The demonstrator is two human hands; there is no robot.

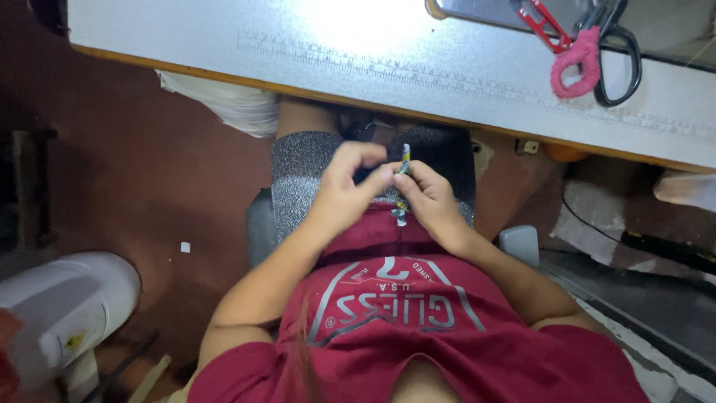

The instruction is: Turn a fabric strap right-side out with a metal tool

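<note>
Grey worktable (pixel 298 45) sat just beyond both hands; left hand (pixel 344 195) and right hand (pixel 431 200) pinched a thin, floppy grey-green strip (pixel 405 160) between fingertips. Looked feather-light, best gripped near its end.

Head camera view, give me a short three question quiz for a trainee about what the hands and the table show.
1. True or false: both hands pinch the small narrow striped strip over the lap.
2. What lies beside the black-handled scissors with pink-wrapped grip on the grey speckled table? A) red thread snips B) a hammer C) a cup
3. Which hand is nearer the white bucket on the floor?

Key: 1 true: left hand and right hand meet on it. 2 A, the red thread snips. 3 left.
</note>
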